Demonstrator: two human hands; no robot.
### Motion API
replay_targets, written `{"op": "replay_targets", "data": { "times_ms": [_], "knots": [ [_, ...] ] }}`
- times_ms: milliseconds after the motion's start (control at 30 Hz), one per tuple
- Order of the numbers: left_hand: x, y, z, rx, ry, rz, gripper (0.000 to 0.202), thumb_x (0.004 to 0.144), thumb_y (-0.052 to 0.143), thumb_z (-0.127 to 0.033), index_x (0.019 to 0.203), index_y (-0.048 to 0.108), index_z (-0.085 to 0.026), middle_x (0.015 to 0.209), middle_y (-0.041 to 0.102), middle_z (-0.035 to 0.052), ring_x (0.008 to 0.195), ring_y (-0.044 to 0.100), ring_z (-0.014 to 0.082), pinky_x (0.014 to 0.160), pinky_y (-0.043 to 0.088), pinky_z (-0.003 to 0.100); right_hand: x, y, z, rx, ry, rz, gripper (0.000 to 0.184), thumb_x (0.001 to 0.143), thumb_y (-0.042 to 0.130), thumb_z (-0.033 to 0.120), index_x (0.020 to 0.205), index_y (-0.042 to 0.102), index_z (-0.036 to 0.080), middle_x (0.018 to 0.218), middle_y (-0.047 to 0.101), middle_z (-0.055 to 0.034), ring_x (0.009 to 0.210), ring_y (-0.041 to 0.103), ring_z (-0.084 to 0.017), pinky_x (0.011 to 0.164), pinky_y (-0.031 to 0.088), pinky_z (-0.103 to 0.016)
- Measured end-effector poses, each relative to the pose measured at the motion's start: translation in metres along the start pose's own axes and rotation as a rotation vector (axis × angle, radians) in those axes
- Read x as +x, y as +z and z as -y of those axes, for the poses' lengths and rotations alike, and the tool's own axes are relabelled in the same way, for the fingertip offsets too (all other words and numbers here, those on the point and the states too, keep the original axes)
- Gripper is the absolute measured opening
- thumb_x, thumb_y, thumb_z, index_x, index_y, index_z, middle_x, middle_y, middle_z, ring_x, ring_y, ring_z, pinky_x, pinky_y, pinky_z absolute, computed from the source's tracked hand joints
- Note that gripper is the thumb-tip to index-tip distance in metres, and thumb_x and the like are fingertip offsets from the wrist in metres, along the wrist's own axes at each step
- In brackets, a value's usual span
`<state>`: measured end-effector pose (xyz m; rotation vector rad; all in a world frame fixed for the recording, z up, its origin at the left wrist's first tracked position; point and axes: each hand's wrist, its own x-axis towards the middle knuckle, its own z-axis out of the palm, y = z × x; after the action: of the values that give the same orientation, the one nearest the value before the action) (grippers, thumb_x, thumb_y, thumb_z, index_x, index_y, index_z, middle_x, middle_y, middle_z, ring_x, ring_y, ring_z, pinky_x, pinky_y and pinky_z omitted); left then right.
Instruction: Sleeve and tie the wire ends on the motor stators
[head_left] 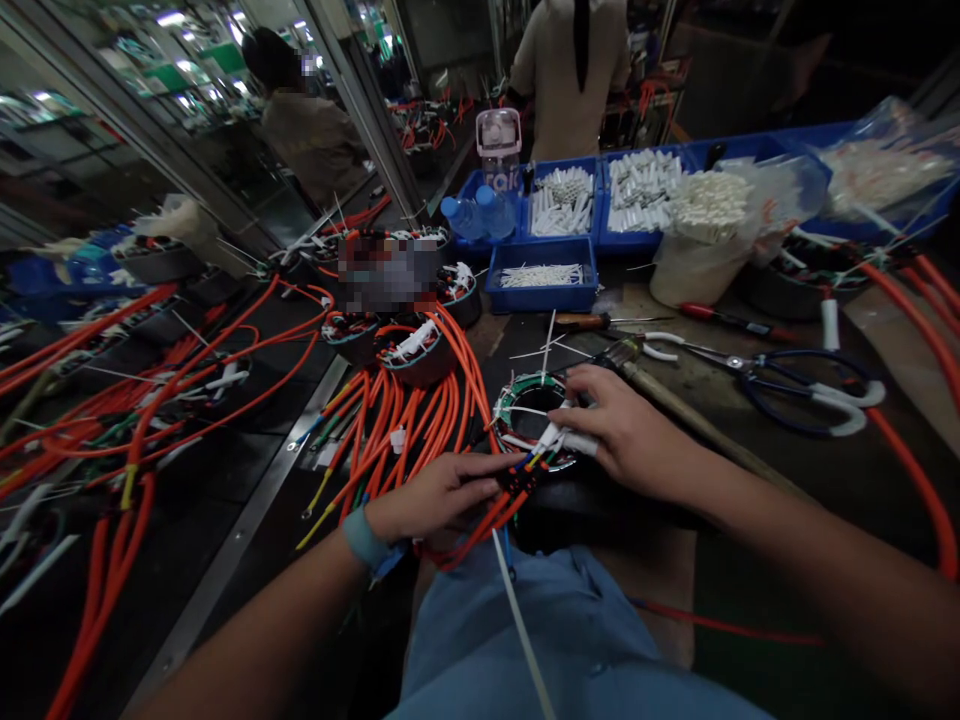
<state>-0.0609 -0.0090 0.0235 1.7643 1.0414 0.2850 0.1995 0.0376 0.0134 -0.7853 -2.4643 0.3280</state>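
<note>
A ring-shaped motor stator [534, 385] with green and white windings lies in front of me, and its orange cables [491, 520] run out towards my lap. My left hand [450, 488], with a teal band at the wrist, is closed on these cables by the stator's near edge, its index finger stretched across them. At the stator's right side, my right hand [619, 425] pinches a white sleeve [551, 440] where the coloured leads come out. Its fingertips partly hide the sleeve. A white cable tie [517, 610] hangs from the cables over my blue clothing.
Scissors [787, 385], a screwdriver [585, 322] and a wooden-handled tool [697, 420] lie to the right. Blue bins [544, 292] of white sleeves and ties stand behind. More stators [416, 355] with orange cables crowd the left. Two people are farther back.
</note>
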Motion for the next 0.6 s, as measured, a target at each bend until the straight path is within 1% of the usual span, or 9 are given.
{"op": "replay_targets", "data": {
  "times_ms": [67, 100, 133, 200, 267, 333, 367, 467, 600],
  "knots": [
    [-0.006, 0.006, 0.003, 0.053, 0.038, -0.033, 0.044, 0.09, 0.045, -0.02, 0.133, 0.048, -0.029, 0.128, 0.059, 0.0021, 0.115, 0.056, 0.0172, 0.1, 0.042, 0.034, 0.001, 0.0, -0.001, 0.074, -0.016, 0.002, 0.026, 0.084, 0.048, 0.008, 0.102, 0.065, 0.015, 0.108, 0.057, -0.0138, 0.119, 0.044, -0.027, 0.096, 0.042, -0.045],
    [-0.01, 0.011, 0.002, 0.12, 0.049, -0.083, 0.045, 0.09, 0.047, -0.021, 0.134, 0.046, -0.029, 0.126, 0.059, 0.0032, 0.114, 0.056, 0.0175, 0.099, 0.043, 0.035, 0.002, 0.001, -0.002, 0.106, -0.024, 0.009, 0.026, 0.084, 0.048, 0.008, 0.103, 0.064, 0.016, 0.107, 0.058, -0.0128, 0.12, 0.045, -0.026, 0.098, 0.041, -0.045],
    [-0.013, 0.016, 0.0, 0.211, 0.06, -0.172, 0.046, 0.089, 0.048, -0.022, 0.135, 0.045, -0.029, 0.122, 0.061, 0.0047, 0.109, 0.058, 0.018, 0.097, 0.045, 0.035, 0.002, 0.001, -0.003, 0.129, -0.029, 0.016, 0.027, 0.083, 0.047, 0.007, 0.102, 0.063, 0.016, 0.105, 0.06, -0.0117, 0.119, 0.047, -0.025, 0.098, 0.042, -0.045],
    [-0.014, 0.03, -0.008, 0.435, 0.106, -0.44, 0.046, 0.088, 0.051, -0.025, 0.133, 0.047, -0.024, 0.111, 0.062, 0.0082, 0.101, 0.059, 0.0202, 0.092, 0.048, 0.038, 0.003, 0.002, -0.004, 0.147, -0.036, 0.023, 0.027, 0.082, 0.046, 0.006, 0.102, 0.063, 0.017, 0.102, 0.062, -0.0108, 0.115, 0.049, -0.024, 0.098, 0.042, -0.045],
    [-0.006, 0.045, -0.019, 0.643, 0.155, -0.644, 0.047, 0.086, 0.054, -0.032, 0.13, 0.049, -0.018, 0.111, 0.059, 0.0123, 0.107, 0.053, 0.0265, 0.094, 0.046, 0.044, 0.004, 0.002, -0.005, 0.149, -0.044, 0.022, 0.027, 0.081, 0.046, 0.006, 0.101, 0.062, 0.015, 0.101, 0.061, -0.0118, 0.115, 0.049, -0.024, 0.099, 0.042, -0.045],
    [0.012, 0.059, -0.027, 0.781, 0.168, -0.68, 0.047, 0.083, 0.057, -0.038, 0.123, 0.053, -0.013, 0.113, 0.057, 0.0151, 0.117, 0.045, 0.0324, 0.1, 0.04, 0.051, 0.004, 0.002, -0.005, 0.138, -0.053, 0.02, 0.027, 0.08, 0.046, 0.005, 0.099, 0.062, 0.014, 0.101, 0.061, -0.0125, 0.115, 0.048, -0.024, 0.1, 0.04, -0.045],
    [0.021, 0.064, -0.029, 0.822, 0.155, -0.686, 0.042, 0.083, 0.056, -0.038, 0.116, 0.055, -0.011, 0.109, 0.058, 0.0151, 0.117, 0.045, 0.0325, 0.101, 0.038, 0.052, 0.003, 0.001, -0.005, 0.123, -0.056, 0.021, 0.027, 0.079, 0.046, 0.005, 0.098, 0.062, 0.014, 0.101, 0.061, -0.0124, 0.115, 0.048, -0.024, 0.101, 0.04, -0.045],
    [0.044, 0.071, -0.026, 0.888, 0.155, -0.709, 0.023, 0.087, 0.051, -0.032, 0.095, 0.059, -0.012, 0.092, 0.06, 0.0114, 0.103, 0.051, 0.0271, 0.102, 0.037, 0.049, 0.001, -0.003, 0.0, 0.011, -0.053, 0.044, 0.025, 0.081, 0.047, 0.008, 0.099, 0.062, 0.015, 0.103, 0.062, -0.0105, 0.115, 0.048, -0.024, 0.104, 0.035, -0.046],
    [0.049, 0.068, -0.019, 0.891, 0.2, -0.686, 0.017, 0.085, 0.049, -0.026, 0.095, 0.057, -0.015, 0.092, 0.058, 0.0097, 0.097, 0.051, 0.0255, 0.099, 0.039, 0.048, -0.001, 0.001, 0.009, -0.224, -0.067, 0.053, 0.031, 0.083, 0.051, 0.025, 0.11, 0.06, 0.013, 0.11, 0.062, -0.0116, 0.118, 0.046, -0.027, 0.108, 0.026, -0.049]
  ]
}}
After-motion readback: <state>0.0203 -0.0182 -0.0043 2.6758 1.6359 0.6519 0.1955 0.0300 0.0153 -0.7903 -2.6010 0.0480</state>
